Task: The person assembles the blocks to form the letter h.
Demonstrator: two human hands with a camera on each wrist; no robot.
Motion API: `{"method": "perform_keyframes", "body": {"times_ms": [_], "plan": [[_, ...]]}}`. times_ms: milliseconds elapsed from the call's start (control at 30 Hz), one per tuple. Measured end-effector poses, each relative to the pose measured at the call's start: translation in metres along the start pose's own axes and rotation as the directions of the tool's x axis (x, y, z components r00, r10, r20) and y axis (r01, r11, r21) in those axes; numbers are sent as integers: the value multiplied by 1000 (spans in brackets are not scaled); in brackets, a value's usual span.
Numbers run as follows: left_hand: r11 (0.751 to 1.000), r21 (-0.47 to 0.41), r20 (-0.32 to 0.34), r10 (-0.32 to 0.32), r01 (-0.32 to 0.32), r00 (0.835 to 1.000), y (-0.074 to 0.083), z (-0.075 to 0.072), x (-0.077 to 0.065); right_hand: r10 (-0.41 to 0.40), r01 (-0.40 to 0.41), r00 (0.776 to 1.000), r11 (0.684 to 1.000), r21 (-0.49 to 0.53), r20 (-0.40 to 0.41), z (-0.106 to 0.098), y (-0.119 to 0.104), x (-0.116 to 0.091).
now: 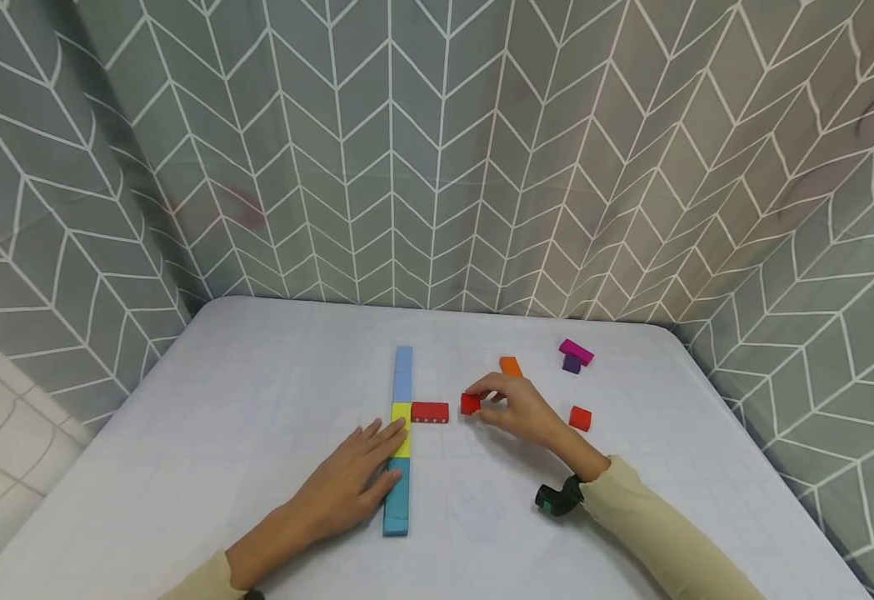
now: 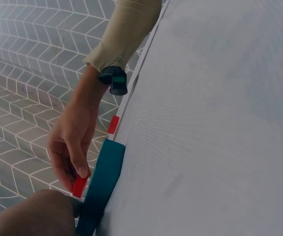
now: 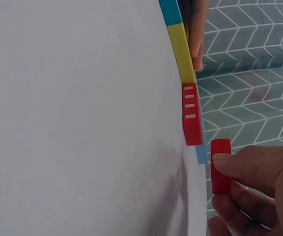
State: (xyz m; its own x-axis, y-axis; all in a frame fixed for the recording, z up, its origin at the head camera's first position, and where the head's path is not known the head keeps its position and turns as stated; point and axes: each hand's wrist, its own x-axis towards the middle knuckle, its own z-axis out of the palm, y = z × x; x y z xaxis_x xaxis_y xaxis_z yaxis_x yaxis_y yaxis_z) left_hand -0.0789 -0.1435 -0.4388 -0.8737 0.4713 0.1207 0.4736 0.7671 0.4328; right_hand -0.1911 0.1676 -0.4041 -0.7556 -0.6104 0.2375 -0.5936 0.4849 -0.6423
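Light blue (image 1: 402, 374), yellow (image 1: 401, 412) and teal (image 1: 397, 508) blocks form one straight row on the table. My left hand (image 1: 350, 479) lies beside this row, its extended fingers resting on the yellow block and its thumb touching the teal one. A red block (image 1: 430, 412) with pale marks along one side juts from the yellow block to the right. Between thumb and fingers, my right hand (image 1: 517, 408) pinches a smaller red block (image 3: 221, 167), a short gap to the right of the marked one. The right wrist view shows the thumb on its face.
An orange block (image 1: 510, 366) lies just behind the right hand. Another red block (image 1: 580, 418) is near the right wrist. Farther back, a magenta block (image 1: 576, 351) touches a dark purple one (image 1: 571, 364). Patterned curtains (image 1: 437, 167) stand behind the white table (image 1: 257, 358).
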Motion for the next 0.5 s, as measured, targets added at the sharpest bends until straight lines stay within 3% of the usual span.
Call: {"method": "perform_keyframes", "body": {"times_ms": [333,500], "plan": [[999,-16,-18,47,-47,999,-2,-5,4,-38,38,999,999,-19,4,4,-1,6],[999,-27,-19,37,-37,999,-1,-3,2,-36,36,999,999,-15,16,10,0,5]]}}
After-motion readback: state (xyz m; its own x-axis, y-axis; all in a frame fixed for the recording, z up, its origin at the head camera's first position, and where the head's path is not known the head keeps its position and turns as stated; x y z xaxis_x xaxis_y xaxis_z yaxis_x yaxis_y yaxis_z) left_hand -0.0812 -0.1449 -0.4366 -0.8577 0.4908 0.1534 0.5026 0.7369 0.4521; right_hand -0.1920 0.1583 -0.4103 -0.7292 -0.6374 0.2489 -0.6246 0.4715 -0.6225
